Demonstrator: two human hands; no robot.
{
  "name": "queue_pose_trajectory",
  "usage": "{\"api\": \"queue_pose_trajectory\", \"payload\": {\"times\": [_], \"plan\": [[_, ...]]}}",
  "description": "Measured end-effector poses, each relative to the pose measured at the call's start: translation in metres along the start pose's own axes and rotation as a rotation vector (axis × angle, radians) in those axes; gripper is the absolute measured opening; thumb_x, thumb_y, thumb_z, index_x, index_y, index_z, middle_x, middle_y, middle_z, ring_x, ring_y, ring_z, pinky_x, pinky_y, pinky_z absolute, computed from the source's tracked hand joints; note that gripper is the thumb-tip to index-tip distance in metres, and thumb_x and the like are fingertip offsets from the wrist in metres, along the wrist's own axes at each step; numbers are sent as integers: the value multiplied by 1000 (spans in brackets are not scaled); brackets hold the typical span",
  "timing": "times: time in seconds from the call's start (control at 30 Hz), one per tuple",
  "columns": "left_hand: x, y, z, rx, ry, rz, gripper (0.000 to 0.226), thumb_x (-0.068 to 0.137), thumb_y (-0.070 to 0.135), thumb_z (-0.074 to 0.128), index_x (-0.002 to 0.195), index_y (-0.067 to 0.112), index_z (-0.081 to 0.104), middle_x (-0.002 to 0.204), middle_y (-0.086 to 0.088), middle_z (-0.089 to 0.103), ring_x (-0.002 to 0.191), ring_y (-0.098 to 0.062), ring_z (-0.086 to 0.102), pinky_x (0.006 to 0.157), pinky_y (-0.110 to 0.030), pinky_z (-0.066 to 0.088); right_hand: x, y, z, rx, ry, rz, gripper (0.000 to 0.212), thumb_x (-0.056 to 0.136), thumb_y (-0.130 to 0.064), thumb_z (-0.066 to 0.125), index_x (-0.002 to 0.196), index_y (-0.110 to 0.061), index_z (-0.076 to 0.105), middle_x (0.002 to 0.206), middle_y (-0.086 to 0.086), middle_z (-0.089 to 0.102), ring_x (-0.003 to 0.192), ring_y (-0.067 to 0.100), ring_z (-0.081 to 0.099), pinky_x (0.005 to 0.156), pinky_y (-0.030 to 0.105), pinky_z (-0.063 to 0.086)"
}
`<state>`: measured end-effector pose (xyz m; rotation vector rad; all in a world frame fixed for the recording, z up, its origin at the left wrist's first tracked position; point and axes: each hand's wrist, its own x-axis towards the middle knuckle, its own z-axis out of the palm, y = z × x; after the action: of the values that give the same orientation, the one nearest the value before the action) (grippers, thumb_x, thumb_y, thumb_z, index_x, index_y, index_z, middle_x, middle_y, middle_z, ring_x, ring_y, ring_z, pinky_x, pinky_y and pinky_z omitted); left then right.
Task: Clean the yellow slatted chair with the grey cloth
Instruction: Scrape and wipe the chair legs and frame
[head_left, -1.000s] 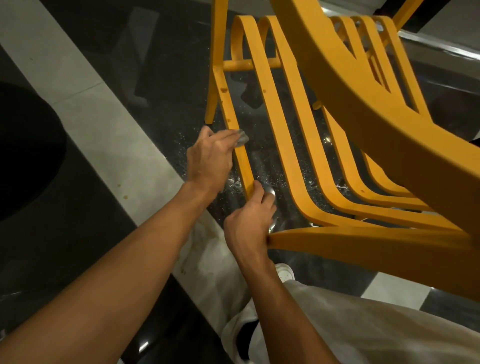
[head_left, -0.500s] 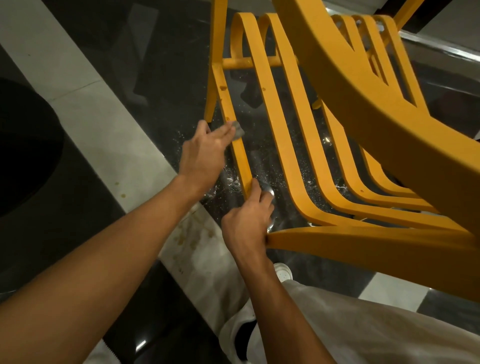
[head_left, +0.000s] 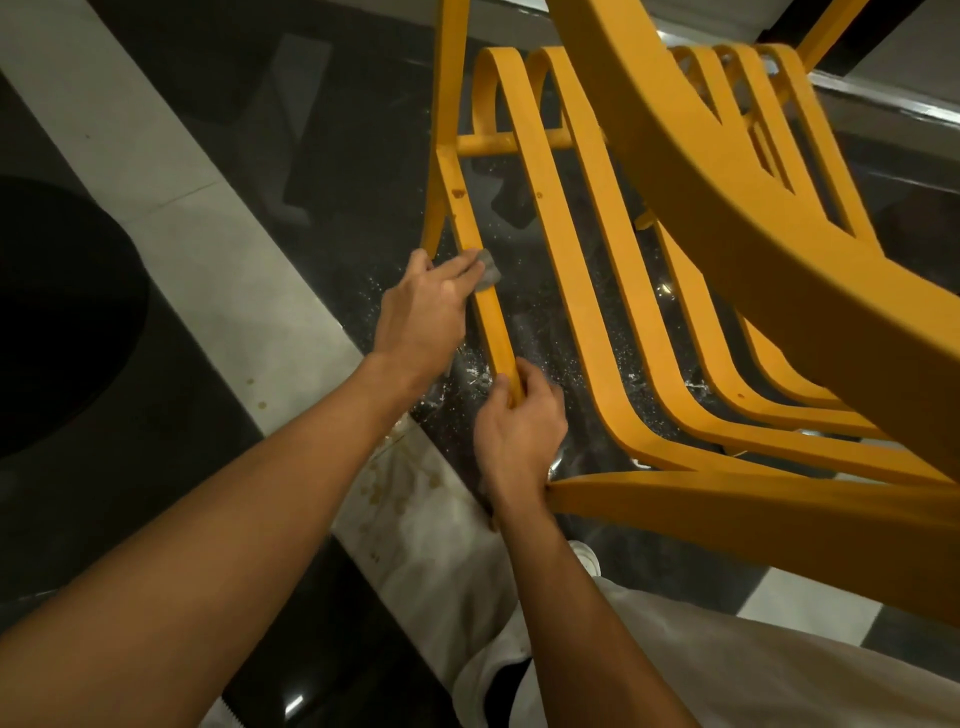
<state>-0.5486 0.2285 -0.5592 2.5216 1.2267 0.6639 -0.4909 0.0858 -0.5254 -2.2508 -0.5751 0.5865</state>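
Note:
The yellow slatted chair (head_left: 582, 260) fills the upper right, its curved slats running from the top down to a cross rail at the lower right. My left hand (head_left: 423, 312) presses a small grey cloth (head_left: 487, 270) against the leftmost slat, about halfway along it; most of the cloth is hidden under the fingers. My right hand (head_left: 519, 426) grips the lower end of that same slat, thumb on its left side, just above the cross rail.
The floor is glossy black stone (head_left: 337, 156) with a pale grey stripe (head_left: 208, 234) running diagonally. White specks and dust lie on the floor under the slats. My white trouser leg (head_left: 727, 665) and a white shoe (head_left: 584, 558) are at the bottom.
My left hand with the cloth has slid further up the leftmost slat, away from me. My right hand has kept its hold low on the slat.

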Motion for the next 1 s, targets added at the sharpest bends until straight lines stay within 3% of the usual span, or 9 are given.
{"api": "queue_pose_trajectory", "payload": {"times": [0.17,0.3,0.43,0.53,0.67,0.87,1.0], "plan": [[-7,2,-5,-54,-6,35,36,107,22,59,142,25,67,147,7,64,90,-25,53,63,-43,59,9,-4,7,10,-9,-25,36,105,-24,57,139,-15,64,128,9,61,118,26,57,92,30,41],[-15,4,-4,-157,-9,-17,34,108,30,56,140,28,69,146,13,64,89,-12,45,69,-30,52,13,-4,12,47,-13,-33,32,103,-24,56,133,-18,67,118,7,65,110,25,61,95,42,51],[8,4,-5,-163,11,-101,31,108,32,57,136,31,71,143,15,65,97,-20,54,75,-38,55,11,0,10,35,-23,-56,33,103,-25,57,134,-20,67,115,7,66,106,23,61,88,33,46],[10,9,-7,-178,25,-136,30,107,34,58,133,32,73,140,15,68,97,-20,55,75,-41,57,12,2,8,35,-26,-55,31,102,-27,59,131,-23,68,110,5,67,102,24,62,92,40,52],[-11,11,-6,-202,43,-74,27,104,29,65,130,28,74,135,14,71,90,-18,56,70,-35,55,10,-1,9,42,-30,-52,29,101,-30,57,126,-22,69,106,5,68,99,23,63,91,47,55],[16,13,-7,-132,58,-198,32,105,37,61,135,32,71,138,18,68,101,-18,56,78,-31,51,10,5,9,10,-32,-92,30,102,-31,56,129,-24,68,104,4,68,97,22,64,89,39,54],[-5,16,-8,-154,29,-99,29,105,34,63,132,34,73,136,19,69,93,-11,51,72,-28,50,9,5,8,26,-15,-100,32,101,-33,56,130,-23,68,102,4,67,94,22,64,88,45,56]]}}
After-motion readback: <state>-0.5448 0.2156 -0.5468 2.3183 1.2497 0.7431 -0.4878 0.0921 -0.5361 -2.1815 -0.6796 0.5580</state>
